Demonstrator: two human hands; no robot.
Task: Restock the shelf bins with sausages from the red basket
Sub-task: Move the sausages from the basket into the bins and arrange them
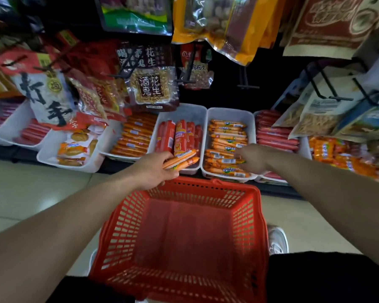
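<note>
The red basket (245, 228) sits between my knees, with nothing visible inside it. My left hand (153, 169) is just above its far rim, shut on two orange sausages (182, 161) that point toward the shelf. My right hand (253, 159) reaches into a white bin (228, 112) full of orange sausages, its fingers resting on the top layer near the front; whether it grips one I cannot tell. To the left of that bin stands a white bin (184, 112) holding red sausage packs.
More white bins line the low shelf: orange sticks (134, 136), snack packs (74, 149), red sausages (276, 136) and orange packs (337, 152). Peanut bags (151, 88) and other snack bags hang on hooks above. My white shoe (277, 239) is beside the basket.
</note>
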